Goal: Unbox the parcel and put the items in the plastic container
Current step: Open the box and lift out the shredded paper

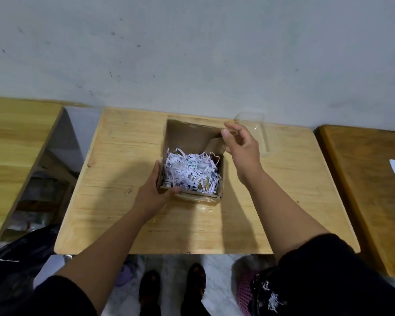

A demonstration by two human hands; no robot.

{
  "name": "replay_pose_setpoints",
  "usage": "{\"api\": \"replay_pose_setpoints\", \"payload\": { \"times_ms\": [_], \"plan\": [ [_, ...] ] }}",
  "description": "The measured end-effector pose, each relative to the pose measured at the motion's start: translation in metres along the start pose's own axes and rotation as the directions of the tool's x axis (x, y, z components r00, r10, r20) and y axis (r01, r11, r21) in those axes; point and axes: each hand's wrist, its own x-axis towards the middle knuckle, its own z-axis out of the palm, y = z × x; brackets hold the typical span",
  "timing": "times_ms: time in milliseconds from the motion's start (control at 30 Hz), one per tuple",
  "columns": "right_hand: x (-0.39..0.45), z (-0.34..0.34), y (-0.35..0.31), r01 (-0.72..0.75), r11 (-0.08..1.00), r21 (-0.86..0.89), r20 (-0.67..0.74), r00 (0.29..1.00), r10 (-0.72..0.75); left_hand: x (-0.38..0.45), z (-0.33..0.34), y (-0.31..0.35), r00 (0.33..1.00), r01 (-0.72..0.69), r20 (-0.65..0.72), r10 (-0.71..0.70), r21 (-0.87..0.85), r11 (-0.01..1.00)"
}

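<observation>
My left hand (pixel 156 192) grips the near left corner of the cardboard parcel (pixel 192 197), fingers wrapped over its rim, holding it on the wooden desk (pixel 114 156). My right hand (pixel 242 144) pinches the far flap (pixel 187 135) by its right corner, thumb and forefinger closed on the edge, flap standing up. Inside, shredded paper (pixel 189 172) fills the box to the top; any items under it are hidden. The clear plastic container (pixel 260 133) stands just beyond my right hand, near the wall (pixel 192 53).
</observation>
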Motion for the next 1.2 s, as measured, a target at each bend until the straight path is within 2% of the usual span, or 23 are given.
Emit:
{"api": "replay_pose_setpoints", "payload": {
  "times_ms": [167, 433, 600, 767, 867, 1000, 1100, 1200],
  "plan": [
    [0.037, -0.007, 0.010, -0.122, 0.992, 0.022, 0.101, 0.988, 0.119, -0.001, 0.003, -0.002, 0.999, 0.040, -0.024, -0.039, 0.033, 0.999],
    [0.074, 0.001, 0.032, -0.220, 0.970, -0.107, 0.076, 0.970, 0.229, -0.005, 0.009, 0.000, 0.996, 0.060, -0.072, -0.056, 0.051, 0.997],
    [0.084, 0.002, 0.045, -0.217, 0.950, -0.223, 0.127, 0.960, 0.249, -0.011, 0.017, 0.005, 0.990, 0.071, -0.126, -0.063, 0.057, 0.996],
    [0.080, 0.007, 0.053, -0.133, 0.924, -0.358, 0.165, 0.965, 0.203, -0.019, 0.025, 0.010, 0.984, 0.086, -0.159, -0.078, 0.045, 0.995],
    [0.074, 0.008, 0.047, 0.018, 0.831, -0.556, 0.188, 0.977, 0.104, -0.021, 0.024, 0.011, 0.984, 0.074, -0.167, -0.063, 0.063, 0.995],
    [0.065, 0.004, 0.044, 0.155, 0.552, -0.819, 0.270, 0.953, 0.134, -0.022, 0.016, 0.015, 0.990, 0.082, -0.120, -0.070, 0.093, 0.992],
    [0.045, 0.001, 0.041, 0.212, 0.477, -0.853, 0.343, 0.917, 0.205, -0.018, 0.003, 0.018, 0.992, 0.103, -0.081, -0.092, 0.145, 0.984],
    [0.026, -0.002, 0.036, 0.231, 0.429, -0.873, 0.355, 0.905, 0.236, -0.013, -0.008, 0.031, 0.997, 0.065, -0.065, -0.048, 0.286, 0.956]
  ]
}}
